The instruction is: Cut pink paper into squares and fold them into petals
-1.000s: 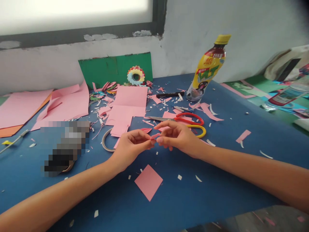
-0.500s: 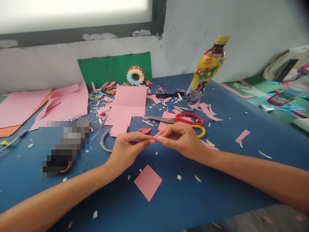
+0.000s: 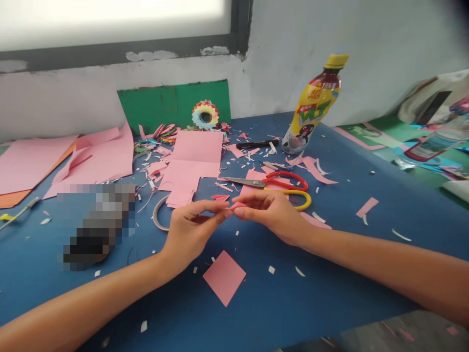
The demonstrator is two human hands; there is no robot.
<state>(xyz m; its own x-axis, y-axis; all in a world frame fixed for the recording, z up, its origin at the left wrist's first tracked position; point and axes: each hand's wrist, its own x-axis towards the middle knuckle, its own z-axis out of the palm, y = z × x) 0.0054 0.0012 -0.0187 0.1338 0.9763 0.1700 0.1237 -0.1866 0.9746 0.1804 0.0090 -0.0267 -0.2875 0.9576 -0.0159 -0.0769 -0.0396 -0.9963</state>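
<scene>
My left hand (image 3: 190, 229) and my right hand (image 3: 269, 212) meet above the blue table (image 3: 330, 274), fingertips pinched together on a small folded pink paper piece (image 3: 234, 206). Most of that piece is hidden by my fingers. A pink paper square (image 3: 224, 276) lies flat on the table just below my hands. Red and yellow scissors (image 3: 282, 185) rest right behind my right hand. A roll of tape (image 3: 158, 213) lies beside my left hand.
Pink sheets (image 3: 192, 164) and scraps cover the table's back left. A tilted yellow drink bottle (image 3: 313, 105) stands at the back, a black pen (image 3: 256, 144) near it. A colourful paper ring (image 3: 205, 115) leans on a green board (image 3: 172, 103). A blurred-out object (image 3: 95, 222) lies left.
My hands have shifted slightly left and closer together while working the small pink piece between the fingertips. Nothing else on the table has moved.
</scene>
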